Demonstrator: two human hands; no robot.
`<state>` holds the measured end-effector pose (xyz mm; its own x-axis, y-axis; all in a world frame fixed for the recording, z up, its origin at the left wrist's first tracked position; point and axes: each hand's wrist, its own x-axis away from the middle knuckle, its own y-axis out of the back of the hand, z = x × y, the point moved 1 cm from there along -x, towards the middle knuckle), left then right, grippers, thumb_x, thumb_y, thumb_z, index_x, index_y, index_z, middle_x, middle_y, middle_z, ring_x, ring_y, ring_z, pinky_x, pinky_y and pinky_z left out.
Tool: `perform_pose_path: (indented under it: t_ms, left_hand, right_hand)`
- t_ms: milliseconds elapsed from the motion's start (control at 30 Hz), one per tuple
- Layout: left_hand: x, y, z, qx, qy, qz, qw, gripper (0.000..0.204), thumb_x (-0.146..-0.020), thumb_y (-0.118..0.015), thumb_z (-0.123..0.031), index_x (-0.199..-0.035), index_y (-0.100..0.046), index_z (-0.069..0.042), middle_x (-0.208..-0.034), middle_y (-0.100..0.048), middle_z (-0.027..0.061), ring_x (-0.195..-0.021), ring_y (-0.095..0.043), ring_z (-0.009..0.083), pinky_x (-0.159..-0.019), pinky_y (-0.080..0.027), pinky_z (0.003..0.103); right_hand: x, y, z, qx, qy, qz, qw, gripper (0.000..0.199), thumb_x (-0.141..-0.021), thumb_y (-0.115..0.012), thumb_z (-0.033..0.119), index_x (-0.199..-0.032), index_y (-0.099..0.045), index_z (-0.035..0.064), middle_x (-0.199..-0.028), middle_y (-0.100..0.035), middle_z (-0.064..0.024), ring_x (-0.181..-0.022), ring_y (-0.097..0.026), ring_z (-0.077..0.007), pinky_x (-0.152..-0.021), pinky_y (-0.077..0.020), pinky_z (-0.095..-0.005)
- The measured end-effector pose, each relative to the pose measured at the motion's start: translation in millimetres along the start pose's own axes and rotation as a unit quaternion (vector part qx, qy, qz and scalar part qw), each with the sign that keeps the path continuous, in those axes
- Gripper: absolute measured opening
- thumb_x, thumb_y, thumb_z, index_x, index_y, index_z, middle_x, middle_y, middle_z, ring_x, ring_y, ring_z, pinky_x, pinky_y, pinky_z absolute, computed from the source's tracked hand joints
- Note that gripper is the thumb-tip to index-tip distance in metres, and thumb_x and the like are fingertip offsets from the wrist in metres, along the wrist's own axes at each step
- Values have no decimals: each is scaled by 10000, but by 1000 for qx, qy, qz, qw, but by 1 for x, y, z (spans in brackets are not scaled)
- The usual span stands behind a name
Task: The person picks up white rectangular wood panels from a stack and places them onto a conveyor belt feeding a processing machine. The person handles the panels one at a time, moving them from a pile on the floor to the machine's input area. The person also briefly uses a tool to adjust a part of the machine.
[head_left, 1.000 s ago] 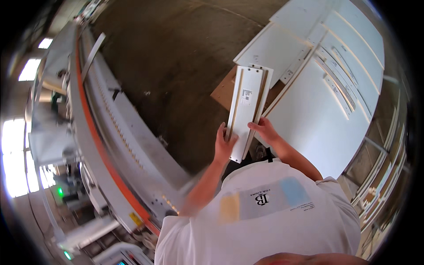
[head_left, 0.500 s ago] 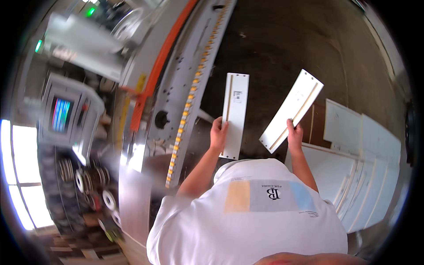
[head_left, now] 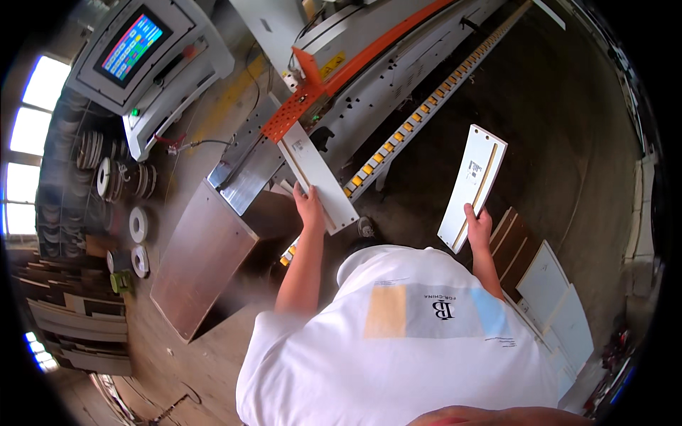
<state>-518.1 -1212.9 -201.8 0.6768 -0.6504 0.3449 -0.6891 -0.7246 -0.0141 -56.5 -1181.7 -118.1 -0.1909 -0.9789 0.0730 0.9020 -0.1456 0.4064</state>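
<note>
My left hand (head_left: 310,208) is closed on the near part of a narrow white panel (head_left: 323,186) with a brown groove along its length, small holes and a printed label. Its far end meets an orange perforated guard (head_left: 290,117) on the long grey machine; whether it goes under the guard I cannot tell. A similar white panel (head_left: 472,183), also grooved and labelled, is held up over the floor by my right hand (head_left: 479,226), fingers wrapped round its lower right edge.
A rail with yellow rollers (head_left: 398,136) runs along the machine's near side. A control console (head_left: 135,44) stands at the far left. By my left arm is a brown board box (head_left: 202,263). Band reels (head_left: 106,177) lie leftward; white boards (head_left: 550,284) are stacked at right.
My view has turned toward the machine and console. The left panel has moved from beside the roller rail to the orange guard. The right panel stays in my right hand, now more upright.
</note>
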Motion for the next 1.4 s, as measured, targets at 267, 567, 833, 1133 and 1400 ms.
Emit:
perform_pose_path:
  t_ms: [267,567,833,1133,1400]
  left_hand:
    - [-36,-21,-22,12,2,5,1000,823,-957,-653,-114,-1605,-145,-121,-1004,-655,103,-870,-615,151,-734,-495,298]
    - [-51,-59,-37,43,39,9,998,867,-937,-662,-98,-1619,-135,-193,-909,-647,53,-678,-597,110,-436,-442,262]
    - [-69,-135,-45,64,31,11,997,851,-921,-670,-63,-1612,-189,-190,-885,-658,55,-631,-598,111,-398,-445,250]
    - [-91,-226,-45,104,16,48,993,856,-928,-672,-74,-1614,-175,-194,-993,-667,95,-747,-648,150,-484,-545,306]
    - [-73,-224,-56,-148,-53,270,950,654,-925,-722,-139,-1482,-399,-24,-1132,-662,93,-999,-668,173,-784,-584,317]
  right_hand:
    - [-15,-31,25,35,6,42,998,357,-954,-695,298,-1114,-677,-21,-948,-707,-74,-867,-620,-129,-805,-503,-312]
    - [-52,-41,30,51,-9,68,996,339,-949,-699,272,-1117,-678,-21,-950,-710,-74,-872,-620,-119,-808,-505,-310]
    - [-95,-38,43,14,-3,66,998,296,-940,-710,231,-1088,-681,-24,-912,-711,-59,-837,-607,-102,-779,-504,-299]
    - [-120,-17,36,26,6,94,995,279,-933,-723,239,-1039,-679,-16,-811,-656,-12,-757,-540,-65,-699,-475,-271]
    - [-129,-38,65,8,10,197,980,282,-922,-725,212,-1106,-690,1,-884,-703,-22,-817,-600,-75,-759,-508,-283]
